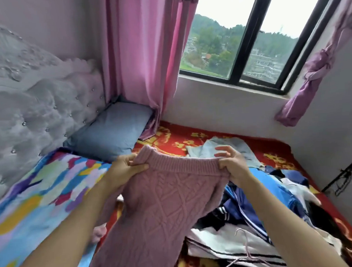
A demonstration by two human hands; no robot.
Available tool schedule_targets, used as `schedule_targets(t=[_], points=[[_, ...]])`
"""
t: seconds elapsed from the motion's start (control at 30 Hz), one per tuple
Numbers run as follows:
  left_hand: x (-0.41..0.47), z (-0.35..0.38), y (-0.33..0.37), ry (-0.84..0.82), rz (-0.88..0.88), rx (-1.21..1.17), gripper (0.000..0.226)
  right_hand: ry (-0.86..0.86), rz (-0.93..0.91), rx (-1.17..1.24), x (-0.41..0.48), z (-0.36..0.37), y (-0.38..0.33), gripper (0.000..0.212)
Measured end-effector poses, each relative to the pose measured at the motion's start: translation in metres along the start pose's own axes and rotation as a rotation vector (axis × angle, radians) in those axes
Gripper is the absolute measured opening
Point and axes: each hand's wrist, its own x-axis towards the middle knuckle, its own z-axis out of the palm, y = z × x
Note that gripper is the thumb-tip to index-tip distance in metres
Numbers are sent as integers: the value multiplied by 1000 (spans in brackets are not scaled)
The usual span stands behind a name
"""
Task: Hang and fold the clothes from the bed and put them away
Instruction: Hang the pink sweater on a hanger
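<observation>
On the head camera I have both forearms stretched forward, hands level, above the middle of the bed [279, 157]. Bare red blanket lies along the far edge under the window; a clothes pile [255, 210] fills the right side. Left hand [125, 169] and right hand [233, 165] each pinch the ribbed edge of the pink cable-knit sweater [166, 198], which hangs between them.

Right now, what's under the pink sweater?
The sweater hangs over the red blanket and the edge of the clothes pile. Whatever lies directly beneath it is covered.
</observation>
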Motion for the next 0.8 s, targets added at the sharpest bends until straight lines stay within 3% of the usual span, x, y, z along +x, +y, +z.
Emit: schedule_targets(t=[0.13, 0.33, 0.5, 0.8], points=[[-40, 13, -75, 1, -205, -33, 9, -16, 241, -108, -15, 29, 95, 47], [-76, 35, -126, 30, -395, -49, 14, -140, 218, -453, -28, 40, 159, 43], [-90, 56, -144, 71, -437, -11, 10, -232, 188, -614, -36, 26, 187, 45], [-99, 122, -159, -34, -424, 136, 7, -303, 410, -730, -51, -43, 253, 42]])
